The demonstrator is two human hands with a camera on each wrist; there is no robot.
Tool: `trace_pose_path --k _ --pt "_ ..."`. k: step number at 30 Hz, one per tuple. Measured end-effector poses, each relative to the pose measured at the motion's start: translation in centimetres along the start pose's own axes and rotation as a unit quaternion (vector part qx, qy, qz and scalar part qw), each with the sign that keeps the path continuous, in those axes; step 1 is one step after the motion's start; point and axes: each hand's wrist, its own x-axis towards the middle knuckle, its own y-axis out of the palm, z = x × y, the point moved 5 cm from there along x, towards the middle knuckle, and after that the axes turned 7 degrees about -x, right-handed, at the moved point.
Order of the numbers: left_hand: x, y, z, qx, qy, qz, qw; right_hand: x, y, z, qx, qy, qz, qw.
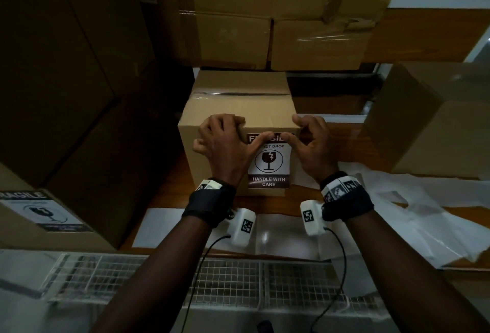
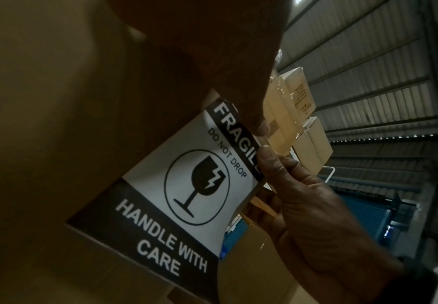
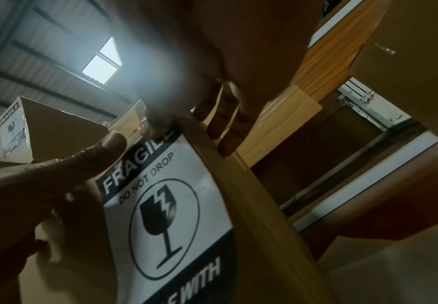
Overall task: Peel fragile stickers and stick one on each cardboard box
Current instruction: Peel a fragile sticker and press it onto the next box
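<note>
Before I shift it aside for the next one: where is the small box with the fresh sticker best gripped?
Probably by its two side walls, one hand from each side. The small box stands upright and taped shut, its sides free; the sticker fills the front, where the left hand and right hand press with their thumbs.

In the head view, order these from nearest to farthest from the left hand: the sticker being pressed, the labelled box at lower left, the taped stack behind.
From the left hand:
1. Sticker, under its thumb.
2. Labelled box, lower left.
3. Taped stack, behind, upper right.
</note>
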Motion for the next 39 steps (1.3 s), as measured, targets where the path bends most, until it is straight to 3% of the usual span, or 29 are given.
trace_pose_path --k 5,10,14,16,20,23,27,30,35,39 --pt "0.2 0.1 0.5 -0.019 0.029 -0.013 0.999 0.2 -0.4 -0.8 0.014 -0.025 0.019 0.999" --pt "0.6 -0.4 2.4 -0.026 0.103 0.033 0.994 0.1 0.0 -1.0 -0.012 -0.029 0.035 0.999" --pt "0.6 -0.4 3.3 -0.023 0.147 0.050 0.988 -0.6 1.1 -1.3 -0.079 -0.091 0.082 0.989" --pt "0.4 -0.5 2.8 -0.020 0.146 0.038 0.988 -0.9 1.5 -1.8 -0.115 -0.108 0.093 0.983" --pt "-0.5 0.5 1.2 -0.025 0.078 0.001 0.997 -1.1 1.3 -2.3 -0.147 -0.133 0.094 0.976" --pt "-1.2 1.7 1.2 -0.003 0.070 0.008 0.998 -1.4 0.5 -2.5 -0.128 -0.129 0.095 0.979" --pt "-1.5 1.6 2.3 0.097 0.162 0.056 0.980 -0.9 0.0 -1.8 -0.099 -0.126 0.084 0.984" --pt "-1.1 1.7 3.4 0.144 0.193 0.089 0.967 -0.4 0.0 -1.4 -0.100 -0.141 0.075 0.982" --pt "-0.8 1.9 4.1 0.156 0.221 0.091 0.958 -0.8 0.5 -2.8 -0.133 -0.128 0.121 0.975" --pt "-0.9 2.0 3.4 0.114 0.218 0.080 0.966 -1.6 1.2 -3.3 -0.114 -0.082 0.120 0.983"
